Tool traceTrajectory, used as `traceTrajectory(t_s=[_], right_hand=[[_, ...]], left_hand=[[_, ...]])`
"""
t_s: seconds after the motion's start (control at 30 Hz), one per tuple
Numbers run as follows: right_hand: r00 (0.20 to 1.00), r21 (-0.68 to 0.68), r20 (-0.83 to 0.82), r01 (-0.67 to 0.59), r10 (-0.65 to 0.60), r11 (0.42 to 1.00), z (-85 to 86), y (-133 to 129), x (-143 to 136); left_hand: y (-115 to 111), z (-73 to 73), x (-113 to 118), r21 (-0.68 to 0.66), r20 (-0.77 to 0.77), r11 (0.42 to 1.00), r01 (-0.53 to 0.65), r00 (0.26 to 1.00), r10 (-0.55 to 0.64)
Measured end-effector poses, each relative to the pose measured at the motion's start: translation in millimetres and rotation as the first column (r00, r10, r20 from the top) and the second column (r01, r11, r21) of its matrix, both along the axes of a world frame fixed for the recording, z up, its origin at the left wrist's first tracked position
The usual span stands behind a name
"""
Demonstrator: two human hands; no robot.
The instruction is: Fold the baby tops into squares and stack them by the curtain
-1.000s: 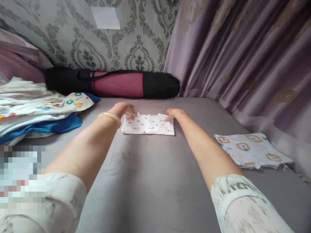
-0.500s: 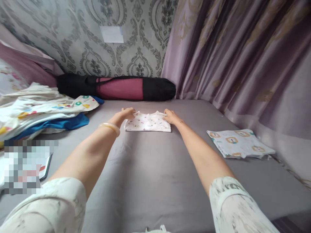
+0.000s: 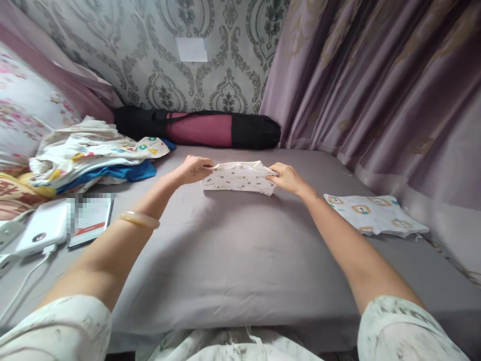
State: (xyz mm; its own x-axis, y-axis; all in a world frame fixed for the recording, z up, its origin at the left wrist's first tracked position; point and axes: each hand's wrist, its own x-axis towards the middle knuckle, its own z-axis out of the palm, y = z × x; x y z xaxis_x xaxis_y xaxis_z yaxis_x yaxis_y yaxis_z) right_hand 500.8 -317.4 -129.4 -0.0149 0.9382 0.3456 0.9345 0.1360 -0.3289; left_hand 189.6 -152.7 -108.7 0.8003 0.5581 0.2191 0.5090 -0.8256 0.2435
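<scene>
Well, I had the printed white cloth (image 3: 238, 180) pinched at both ends, my left hand (image 3: 194, 170) gripping one upper corner and my right hand (image 3: 285, 177) the other. It was stretched between them over the grey sheet (image 3: 240, 250), though I couldn't tell whether its lower edge touched. Beyond it lay a black-and-maroon bag (image 3: 199, 129); an orange-patterned folded cloth (image 3: 383, 214) rested to the right, rumpled clothes (image 3: 86, 150) to the left.

left hand (image 3: 193, 170) and right hand (image 3: 286, 177): 2 hands | little spotty cloth (image 3: 238, 180) and cloth with orange pictures (image 3: 372, 213): 2 folded cloths | heap of clothes (image 3: 90, 152): 1 | yellowy bangle (image 3: 139, 219): 1 | long pink-and-black bag (image 3: 201, 130): 1 | white paper (image 3: 191, 49): 1 | flat screen (image 3: 90, 228): 1 | left sleeve (image 3: 63, 326) and right sleeve (image 3: 402, 328): 2 sleeves
</scene>
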Motion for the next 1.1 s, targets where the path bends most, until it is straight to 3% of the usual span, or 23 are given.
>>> traceTrajectory(t_s=[0.17,0.3,0.4,0.53,0.7,0.8,0.97,1.1], right_hand=[[0.982,0.025,0.157,-0.112,0.106,0.993,-14.2,-47,-20],[0.914,-0.049,0.376,-0.146,0.154,0.988,-28.5,-76,-39],[0.874,-0.114,0.451,-0.147,0.183,0.983,-36.6,-87,-49],[0.882,-0.118,0.455,-0.077,0.123,0.990,-46.5,-92,-56],[0.970,-0.067,0.233,0.082,-0.064,0.994,-64.2,-89,-52],[0.975,-0.148,0.220,0.056,-0.022,0.987,-61.9,-85,-49],[0.911,-0.144,0.412,0.034,0.028,0.989,-40.3,-78,-48],[0.875,-0.208,0.475,0.009,0.093,0.978,-43.6,-87,-43]], left_hand=[[-32,-24.2,-30,0.166,0.030,0.970,0.175,0.983,-0.183],[-58,-48.4,-48,0.215,-0.053,0.939,0.269,0.963,-0.263],[-72,-62.6,-56,0.222,-0.117,0.925,0.309,0.950,-0.289],[-77,-75.6,-63,0.218,-0.122,0.930,0.296,0.954,-0.275],[-69,-92.7,-68,0.158,-0.034,0.954,0.255,0.967,-0.253],[-64,-93.1,-69,0.114,-0.038,0.954,0.278,0.961,-0.275],[-68,-73.9,-61,0.152,-0.039,0.956,0.250,0.968,-0.247],[-75,-75.9,-62,0.087,-0.108,0.949,0.304,0.950,-0.294]])
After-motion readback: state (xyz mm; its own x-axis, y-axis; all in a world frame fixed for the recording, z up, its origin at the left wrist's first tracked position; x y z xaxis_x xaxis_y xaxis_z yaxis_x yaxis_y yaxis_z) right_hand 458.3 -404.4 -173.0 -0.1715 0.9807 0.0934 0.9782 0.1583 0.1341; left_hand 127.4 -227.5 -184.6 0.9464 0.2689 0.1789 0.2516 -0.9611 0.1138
